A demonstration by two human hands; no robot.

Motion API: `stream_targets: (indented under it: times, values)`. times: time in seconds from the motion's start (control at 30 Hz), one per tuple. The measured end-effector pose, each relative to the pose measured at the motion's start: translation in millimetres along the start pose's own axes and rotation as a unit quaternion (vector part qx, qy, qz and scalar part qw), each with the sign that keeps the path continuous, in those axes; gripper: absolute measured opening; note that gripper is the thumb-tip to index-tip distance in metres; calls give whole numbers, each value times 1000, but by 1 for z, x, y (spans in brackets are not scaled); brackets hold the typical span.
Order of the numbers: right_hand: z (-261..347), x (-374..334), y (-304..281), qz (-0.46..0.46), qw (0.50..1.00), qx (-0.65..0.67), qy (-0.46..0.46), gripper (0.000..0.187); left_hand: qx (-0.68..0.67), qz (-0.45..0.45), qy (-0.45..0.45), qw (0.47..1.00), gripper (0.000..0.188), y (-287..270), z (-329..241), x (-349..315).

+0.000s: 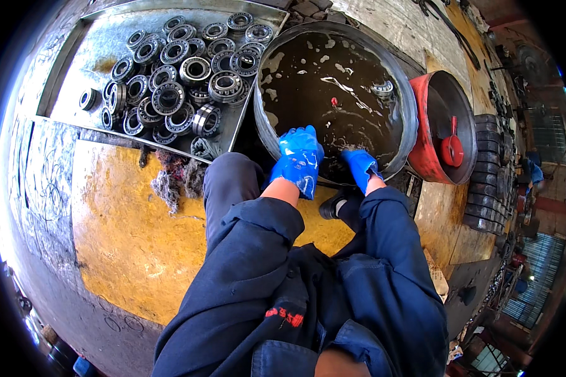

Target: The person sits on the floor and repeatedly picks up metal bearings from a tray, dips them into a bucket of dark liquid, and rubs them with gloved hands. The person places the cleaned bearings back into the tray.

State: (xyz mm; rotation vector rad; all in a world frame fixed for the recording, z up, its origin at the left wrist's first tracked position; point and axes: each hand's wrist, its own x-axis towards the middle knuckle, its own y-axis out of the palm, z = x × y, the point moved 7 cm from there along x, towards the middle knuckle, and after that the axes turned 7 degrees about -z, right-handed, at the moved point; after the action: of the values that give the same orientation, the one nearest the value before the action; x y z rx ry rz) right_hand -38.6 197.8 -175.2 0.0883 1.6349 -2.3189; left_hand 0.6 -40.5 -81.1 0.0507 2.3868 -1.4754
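Both my hands wear wet blue rubber gloves over the near side of a round metal tub (411, 125) of dark, murky liquid (308, 75). My left hand (300, 157) is at the near rim, its fingers curled downward; whatever they hold is hidden beneath the glove. To its right, my right hand (361, 166) dips its fingers into the liquid, which hides them. Ripples spread around that hand. A roller bearing (382, 89) shows partly above the liquid at the tub's right side. A small red piece (334, 101) shows near the middle, among patches of pale foam.
Left of the tub, a shallow metal tray (60, 81) carries many steel bearings (168, 98). A red bucket (421, 135) with a red-handled scoop (452, 149) inside adjoins the tub's right. Dark ribbed blocks (487, 176) are stacked beyond it. Grey rags (166, 188) lie on the yellow floor board (126, 220).
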Motion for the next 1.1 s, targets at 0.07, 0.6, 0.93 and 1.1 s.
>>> stream_targets:
  times: [0.07, 0.6, 0.93, 1.1]
  values:
    - [5, 8, 1, 92, 986, -136, -13, 34, -6, 16, 10, 1000, 44, 8, -5, 5]
    - [49, 19, 9, 158, 937, -305, -64, 27, -4, 37, -8, 999, 43, 1, -1, 0]
    - [17, -9, -14, 30, 998, -9, 57, 32, -3, 37, -10, 999, 46, 7, 3, 2]
    - [46, 12, -5, 128, 908, -386, -104, 23, 8, 47, 2, 999, 45, 4, -9, 0]
